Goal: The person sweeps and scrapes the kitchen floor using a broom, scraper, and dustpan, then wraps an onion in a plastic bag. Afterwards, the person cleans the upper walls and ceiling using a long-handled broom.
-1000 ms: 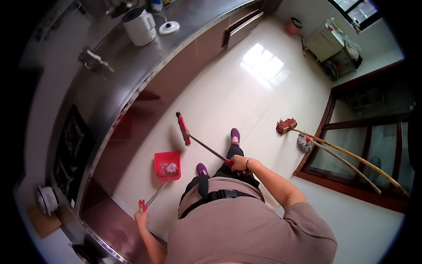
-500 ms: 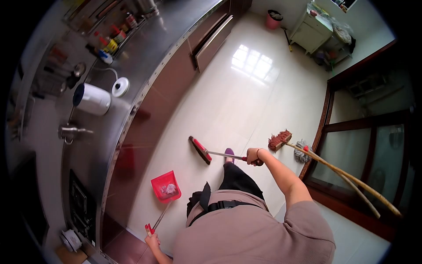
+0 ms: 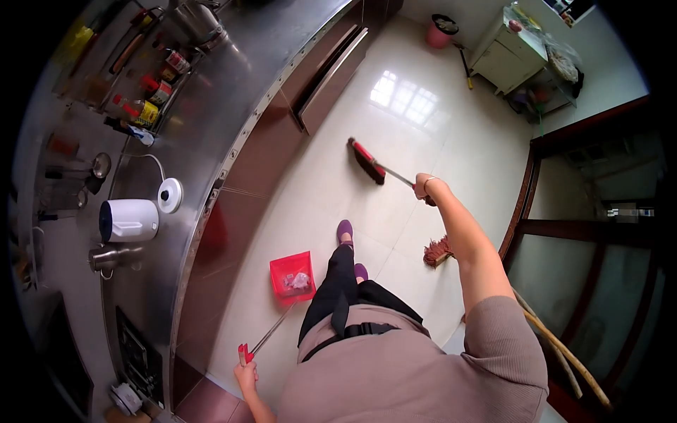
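My right hand (image 3: 425, 187) is wrapped round the handle of a broom, stretched out ahead of me. The broom (image 3: 367, 162) has a red and dark bristle head, which is at the floor on the far side of my feet. Low on the left, my left hand (image 3: 246, 374) grips the red handle end of a long-handled dustpan. The red dustpan (image 3: 281, 268) is near the floor beside my leg, with a crumpled whitish, see-through scrap (image 3: 300, 280) in it. My purple shoes (image 3: 344, 231) show between dustpan and broom.
A steel counter (image 3: 201, 134) with brown cabinets runs along the left, bearing a white kettle (image 3: 134, 220) and bottles. A drawer (image 3: 331, 81) juts out. At right, a reddish mop (image 3: 438, 252) stands near a dark-framed glass door (image 3: 550, 254). Far back are a pink bin (image 3: 441, 32) and a cabinet (image 3: 509, 53).
My right hand has carried the broom forward, away from my body. The dustpan has shifted slightly forward and right, and a second shoe now shows as my feet have stepped.
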A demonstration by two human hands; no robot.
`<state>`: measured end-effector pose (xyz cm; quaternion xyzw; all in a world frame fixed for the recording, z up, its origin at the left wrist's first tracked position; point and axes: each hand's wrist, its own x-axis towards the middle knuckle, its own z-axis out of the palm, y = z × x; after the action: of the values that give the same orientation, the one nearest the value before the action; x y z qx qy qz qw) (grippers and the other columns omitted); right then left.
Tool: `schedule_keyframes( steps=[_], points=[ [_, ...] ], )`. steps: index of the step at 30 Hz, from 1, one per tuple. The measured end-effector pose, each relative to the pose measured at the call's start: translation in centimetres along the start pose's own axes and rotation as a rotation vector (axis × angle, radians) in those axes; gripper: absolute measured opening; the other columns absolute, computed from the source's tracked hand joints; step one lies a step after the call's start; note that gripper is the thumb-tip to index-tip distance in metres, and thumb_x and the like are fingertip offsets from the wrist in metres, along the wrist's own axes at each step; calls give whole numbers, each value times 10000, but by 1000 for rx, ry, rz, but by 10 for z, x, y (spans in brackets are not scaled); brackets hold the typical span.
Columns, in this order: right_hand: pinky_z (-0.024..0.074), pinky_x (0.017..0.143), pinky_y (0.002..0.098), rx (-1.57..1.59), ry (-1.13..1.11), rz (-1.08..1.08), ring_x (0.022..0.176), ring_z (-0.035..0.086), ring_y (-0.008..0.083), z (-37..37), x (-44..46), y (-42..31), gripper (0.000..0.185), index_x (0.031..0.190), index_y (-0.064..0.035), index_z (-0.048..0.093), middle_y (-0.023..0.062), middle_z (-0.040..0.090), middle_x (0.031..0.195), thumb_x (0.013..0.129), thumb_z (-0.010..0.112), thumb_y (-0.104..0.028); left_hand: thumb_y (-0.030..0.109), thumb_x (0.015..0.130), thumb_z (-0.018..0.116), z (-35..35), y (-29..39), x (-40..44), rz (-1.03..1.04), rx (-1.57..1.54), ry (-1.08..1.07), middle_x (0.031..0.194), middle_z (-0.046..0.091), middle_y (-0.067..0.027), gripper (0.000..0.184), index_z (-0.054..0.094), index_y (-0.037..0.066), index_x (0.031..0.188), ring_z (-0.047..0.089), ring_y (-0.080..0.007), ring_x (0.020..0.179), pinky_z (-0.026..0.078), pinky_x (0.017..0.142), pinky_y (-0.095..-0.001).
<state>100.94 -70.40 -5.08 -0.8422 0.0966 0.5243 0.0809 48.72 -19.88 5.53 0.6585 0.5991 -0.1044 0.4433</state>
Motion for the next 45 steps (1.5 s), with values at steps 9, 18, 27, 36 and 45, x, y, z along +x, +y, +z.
schedule_keyframes(
  steps=[9,18,27,36,45],
  points=[
    [491,575,368,-162,87,-268,689,635,302,-40,-18,-13,190,830,15,631,207,630,781,679,530,-43,10,679,550,77,97,37,-15,-35,-86,486,445,-10,120,576,-15,793,390,-90,335,300,299,-237],
    [376,372,305,182,-438,-230,459,501,169,-105,25,4,80,718,23,581,91,521,552,642,566,6,17,672,554,157,201,34,6,74,-70,472,443,-17,30,524,15,675,389,-100,322,302,291,-244],
    [372,352,312,79,-366,-106,436,481,163,-305,124,94,73,673,24,540,82,513,545,707,592,-14,0,669,544,277,287,-20,-8,33,11,475,435,-12,40,541,10,707,398,-106,324,299,289,-249],
    [462,461,379,-141,79,-212,528,566,234,-440,231,116,89,731,48,572,158,583,621,699,544,-31,17,682,556,376,387,-52,-7,127,36,500,446,-8,63,566,2,741,390,-93,345,305,306,-240],
    [471,494,347,161,-152,-250,547,566,219,-439,197,94,118,775,44,586,145,589,638,706,530,-33,63,677,556,447,473,-19,81,191,-112,495,463,-16,50,536,17,669,411,-100,351,320,330,-260]
  ],
)
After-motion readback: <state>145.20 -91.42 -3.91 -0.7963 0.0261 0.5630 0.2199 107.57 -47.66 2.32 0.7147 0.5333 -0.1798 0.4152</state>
